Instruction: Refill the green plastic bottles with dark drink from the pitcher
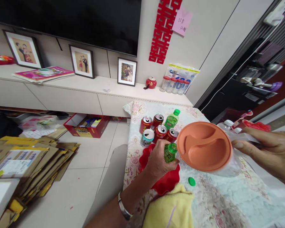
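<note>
My left hand [156,160] is wrapped round an uncapped green plastic bottle [169,155], held over a red scalloped bowl [168,182]. My right hand [268,147] grips the handle of a clear pitcher [231,169] with an orange lid [204,158]. The lid's left edge is close by the bottle's mouth; whether liquid flows I cannot tell. A loose green cap [191,181] lies right of the bowl. Just behind my left hand stand several red drink cans [145,124], a teal-and-white can [147,138] and a capped green bottle [171,121].
A yellow cloth [171,209] lies at the near side of the flowered tablecloth [228,196]. Behind the table, a white ledge [142,90] carries picture frames and red-lidded jars [173,85]. Flattened cardboard boxes [37,164] and a red box [86,129] are on the floor at left.
</note>
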{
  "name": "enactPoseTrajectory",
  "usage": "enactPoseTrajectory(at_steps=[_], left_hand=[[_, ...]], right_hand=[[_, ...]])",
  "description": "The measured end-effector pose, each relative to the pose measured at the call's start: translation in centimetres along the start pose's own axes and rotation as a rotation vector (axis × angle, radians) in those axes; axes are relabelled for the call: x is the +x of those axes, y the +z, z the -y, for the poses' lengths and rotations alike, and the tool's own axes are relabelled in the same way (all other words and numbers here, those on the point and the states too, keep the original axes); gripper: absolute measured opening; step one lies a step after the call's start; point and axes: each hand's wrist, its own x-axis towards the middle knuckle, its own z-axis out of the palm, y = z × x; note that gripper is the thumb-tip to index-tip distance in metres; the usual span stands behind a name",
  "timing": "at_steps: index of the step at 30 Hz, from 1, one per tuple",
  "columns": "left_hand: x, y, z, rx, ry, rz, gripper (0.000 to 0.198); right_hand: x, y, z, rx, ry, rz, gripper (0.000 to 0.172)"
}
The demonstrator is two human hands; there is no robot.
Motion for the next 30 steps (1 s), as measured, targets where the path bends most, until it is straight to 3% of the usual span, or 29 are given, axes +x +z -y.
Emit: enactPoseTrajectory(at_steps=[30], left_hand=[[0.00,-0.15,-0.24,-0.006,-0.001,-0.003,0.051]], right_hand=[[0.30,-0.21,0.51,0.043,0.045,0.018,0.067]])
